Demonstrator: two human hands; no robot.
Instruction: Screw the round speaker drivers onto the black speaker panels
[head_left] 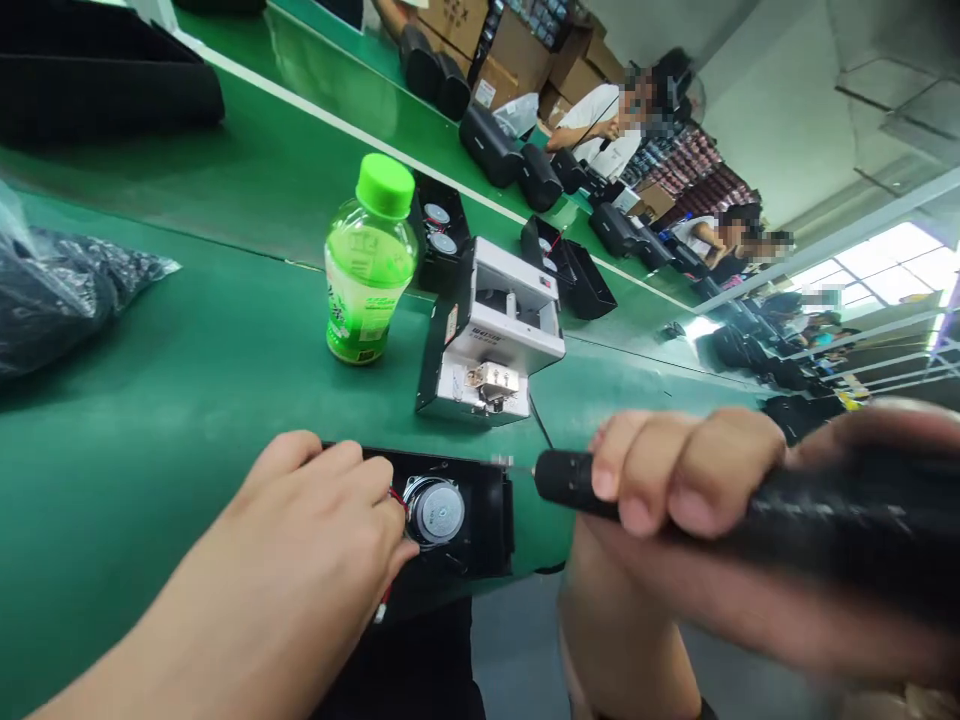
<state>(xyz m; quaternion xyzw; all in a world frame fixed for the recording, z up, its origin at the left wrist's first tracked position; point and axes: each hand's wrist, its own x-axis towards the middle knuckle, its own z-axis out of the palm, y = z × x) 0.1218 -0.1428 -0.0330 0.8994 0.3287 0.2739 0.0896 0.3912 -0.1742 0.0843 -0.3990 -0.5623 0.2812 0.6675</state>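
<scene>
While the left hand (322, 550) lies over the left part of a black speaker housing (484, 520), the right hand (690, 475) grips a black screwdriver (566, 476) held almost level, its thin bit pointing toward the housing's far right corner; blur there makes it impossible to tell whether the tip touches. The right hand's fingers are wrapped closely around the tool's body. The left hand's fingers are bent, the thumb just beside a round speaker (440, 513) set in the housing, but the back of the hand hides whether they pinch anything. A red wire (387, 596) with a pale plug hangs out below that thumb. The housing lies open at the near edge of the green table (225, 340). Just beyond it stands a white-and-black machine (499, 335) with a small metal block on its front, and left of that an upright green-capped bottle (371, 265). A clear bag (67, 290) of dark pieces rests at the far left. Behind the machine lie more open housings (585, 275), and farther off another person (600, 125) sits beside a row of black cases (489, 145).
</scene>
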